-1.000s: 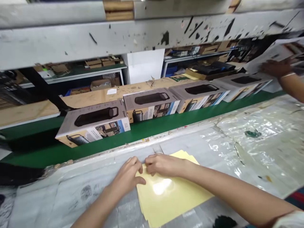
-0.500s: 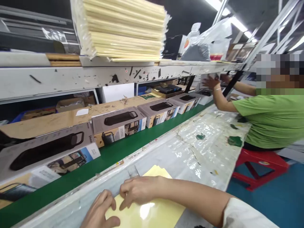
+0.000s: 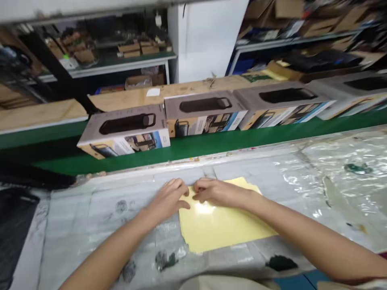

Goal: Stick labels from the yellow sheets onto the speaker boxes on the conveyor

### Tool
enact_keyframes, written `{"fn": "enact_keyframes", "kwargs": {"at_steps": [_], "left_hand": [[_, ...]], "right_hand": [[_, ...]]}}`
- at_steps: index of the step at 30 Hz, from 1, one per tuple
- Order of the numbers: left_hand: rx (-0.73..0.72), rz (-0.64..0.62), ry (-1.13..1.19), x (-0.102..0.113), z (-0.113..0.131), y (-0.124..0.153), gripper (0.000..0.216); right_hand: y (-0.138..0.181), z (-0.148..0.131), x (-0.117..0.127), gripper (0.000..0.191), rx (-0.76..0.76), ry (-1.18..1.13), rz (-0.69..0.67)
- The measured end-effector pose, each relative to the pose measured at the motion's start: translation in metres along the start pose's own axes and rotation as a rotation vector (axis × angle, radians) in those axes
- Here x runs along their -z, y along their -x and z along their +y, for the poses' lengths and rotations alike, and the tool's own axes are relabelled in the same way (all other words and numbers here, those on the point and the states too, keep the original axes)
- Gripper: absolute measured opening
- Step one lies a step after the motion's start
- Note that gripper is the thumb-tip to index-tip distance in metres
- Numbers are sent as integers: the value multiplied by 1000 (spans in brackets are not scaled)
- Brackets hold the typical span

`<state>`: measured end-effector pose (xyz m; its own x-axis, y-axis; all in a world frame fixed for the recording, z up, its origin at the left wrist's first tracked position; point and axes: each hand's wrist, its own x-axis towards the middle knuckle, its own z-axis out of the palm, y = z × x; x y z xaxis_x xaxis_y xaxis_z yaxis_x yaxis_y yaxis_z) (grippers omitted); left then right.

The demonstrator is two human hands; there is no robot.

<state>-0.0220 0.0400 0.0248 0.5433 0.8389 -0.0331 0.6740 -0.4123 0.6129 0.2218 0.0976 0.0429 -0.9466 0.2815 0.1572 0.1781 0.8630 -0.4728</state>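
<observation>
A small stack of glossy yellow sheets (image 3: 223,225) lies on the plastic-covered table, its edges slightly out of line. My right hand (image 3: 216,192) is at the stack's upper left part, fingers curled and pinched against the top sheet. Whatever lies between those fingertips is too small to make out. At the left edge of the sheets is my left hand (image 3: 172,197), its thumb and bent fingers apart, the tips touching or just over the corner. Nothing shows between them.
Beyond the table runs a green conveyor belt (image 3: 208,145) bearing several printed boxes, among them a grey speaker box (image 3: 127,129). A wooden ledge (image 3: 187,86) is behind it. A dark post (image 3: 60,72) stands left, above a black item (image 3: 18,229).
My view has swung left and down, so the co-worker in green and the upper shelf's yellow stack are out of sight. Both hands stay at the sheets' corner.
</observation>
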Motion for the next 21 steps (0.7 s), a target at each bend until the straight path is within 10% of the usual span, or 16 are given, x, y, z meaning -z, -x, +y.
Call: {"fn": "enact_keyframes", "kwargs": {"at_steps": [14, 17, 21], "left_hand": [[-234, 0, -226, -7, 13, 10, 9], [-310, 78, -211, 44, -1, -2, 18], [62, 607, -248, 186, -74, -30, 32]], "right_hand": [[-8, 10, 58, 39, -463, -850, -25], [-41, 24, 86, 37, -472, -919, -12], [-107, 36, 121, 34, -486, -738, 62]]}}
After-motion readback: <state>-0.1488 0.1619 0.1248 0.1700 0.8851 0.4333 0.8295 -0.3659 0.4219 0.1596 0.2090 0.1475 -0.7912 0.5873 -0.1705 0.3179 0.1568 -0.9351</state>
